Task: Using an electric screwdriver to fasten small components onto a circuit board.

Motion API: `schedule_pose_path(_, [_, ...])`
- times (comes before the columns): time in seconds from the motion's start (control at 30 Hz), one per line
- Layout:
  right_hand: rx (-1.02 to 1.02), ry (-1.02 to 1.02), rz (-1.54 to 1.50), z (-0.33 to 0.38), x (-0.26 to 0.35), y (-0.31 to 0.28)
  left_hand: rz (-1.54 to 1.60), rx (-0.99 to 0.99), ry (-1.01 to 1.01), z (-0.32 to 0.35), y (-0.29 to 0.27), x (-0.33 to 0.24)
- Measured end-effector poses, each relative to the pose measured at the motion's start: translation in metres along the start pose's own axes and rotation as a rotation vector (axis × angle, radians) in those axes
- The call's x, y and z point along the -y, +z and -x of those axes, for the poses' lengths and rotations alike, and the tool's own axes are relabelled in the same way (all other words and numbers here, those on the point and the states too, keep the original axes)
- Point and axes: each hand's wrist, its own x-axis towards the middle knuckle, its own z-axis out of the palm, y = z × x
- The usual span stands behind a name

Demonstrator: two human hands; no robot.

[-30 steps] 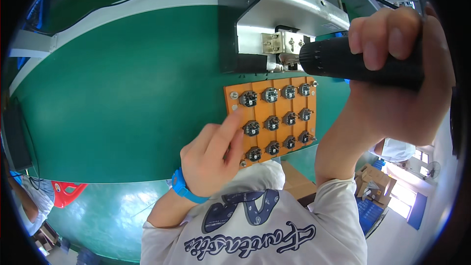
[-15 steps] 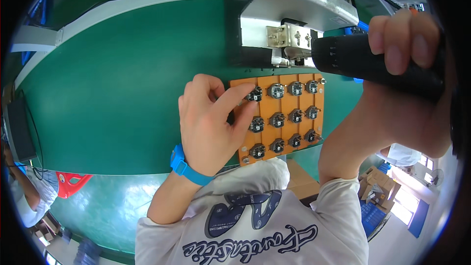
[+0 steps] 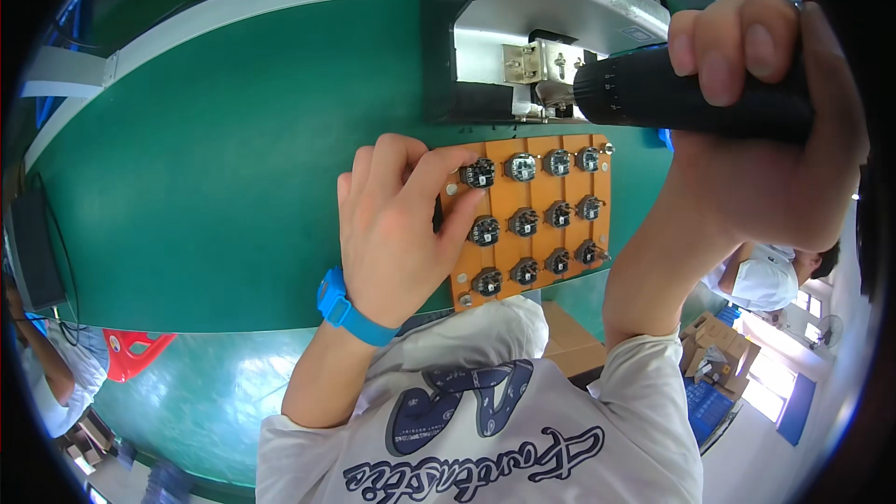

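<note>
An orange fixture board [image 3: 541,205] carries rows of small round black components with metallic tops. My left hand [image 3: 392,215], with a blue band on its wrist, lies at the board's left side. Its thumb and forefinger close around the edge of the far-left round component [image 3: 480,174], which sits in the board. Raised at the right, my right hand [image 3: 747,65] wraps round a black cylindrical electric screwdriver [image 3: 644,89] with a marked collar. Its front end points left, close to the metal bracket [image 3: 541,63] of a grey bench machine [image 3: 579,0]; its tip is hard to make out.
A green tabletop [image 3: 205,168] stretches left, with a pale rail [image 3: 252,9] along its far side. A dark box with a cable [image 3: 39,243] stands at the far left. Below are a red stool [image 3: 135,350] and cardboard boxes [image 3: 719,350]. Other people sit at both sides.
The screwdriver in my right hand has shifted a little left, closer to the machine's bracket. My left forefinger has drawn back slightly from over the component to its edge.
</note>
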Motion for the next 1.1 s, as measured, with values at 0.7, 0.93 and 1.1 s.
schedule_pose_path(0.7, [-0.253,0.112,0.065,0.066,-0.018,0.041,0.04,-0.03,-0.014,0.001,0.0,0.001])
schedule_pose_path(0.93, [-0.305,0.113,-0.007,0.066,-0.026,0.044,0.043,-0.025,-0.02,0.001,0.0,0.001])
schedule_pose_path(1.1, [-0.195,0.119,-0.037,0.064,-0.028,0.035,0.046,-0.038,-0.02,0.0,0.0,0.001])
